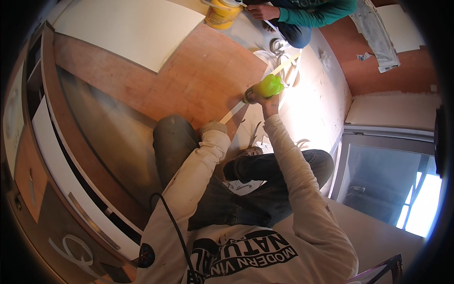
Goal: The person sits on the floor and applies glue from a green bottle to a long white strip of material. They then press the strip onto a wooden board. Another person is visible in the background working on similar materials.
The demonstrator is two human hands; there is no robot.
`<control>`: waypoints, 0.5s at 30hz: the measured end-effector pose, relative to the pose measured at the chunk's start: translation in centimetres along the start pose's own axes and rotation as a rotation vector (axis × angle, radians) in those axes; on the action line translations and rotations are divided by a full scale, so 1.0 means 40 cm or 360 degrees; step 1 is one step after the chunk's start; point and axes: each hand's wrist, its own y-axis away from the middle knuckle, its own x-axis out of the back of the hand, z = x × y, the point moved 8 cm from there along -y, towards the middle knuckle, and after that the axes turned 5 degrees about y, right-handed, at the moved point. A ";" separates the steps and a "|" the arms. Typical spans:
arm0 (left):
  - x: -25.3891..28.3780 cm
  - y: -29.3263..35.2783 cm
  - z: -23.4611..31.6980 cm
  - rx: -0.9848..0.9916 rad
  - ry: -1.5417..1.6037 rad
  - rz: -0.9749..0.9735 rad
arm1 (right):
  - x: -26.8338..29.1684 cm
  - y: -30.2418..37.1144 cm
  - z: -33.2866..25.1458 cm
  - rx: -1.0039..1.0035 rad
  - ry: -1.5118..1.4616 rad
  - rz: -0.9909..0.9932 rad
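A long pale strip slants up and to the right along the edge of a reddish-brown board. My right hand is closed round a bright green thing over the strip; its kind is unclear in the glare. A dark, rounded end shows at its left. My left hand is at the lower end of the strip, by my left knee. The sleeve cuff covers most of it, and its fingers are hidden.
Opposite me a co-worker in a green sleeve crouches, a hand beside a yellow bucket. Coiled white strips lie on the floor. A white panel covers part of the board. Left stands a cabinet frame; right, a glass door.
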 end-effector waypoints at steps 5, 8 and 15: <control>-0.022 -0.027 -0.004 0.0023 0.0172 0.0078 | -0.025 0.027 0.004 -0.0027 0.0149 -0.0170; -0.047 -0.061 0.005 0.0037 0.0207 0.0167 | -0.050 0.069 0.036 0.0022 0.0145 -0.0152; -0.030 -0.098 0.054 -0.0098 0.0284 0.0482 | -0.034 0.034 0.008 0.0021 0.0089 -0.0138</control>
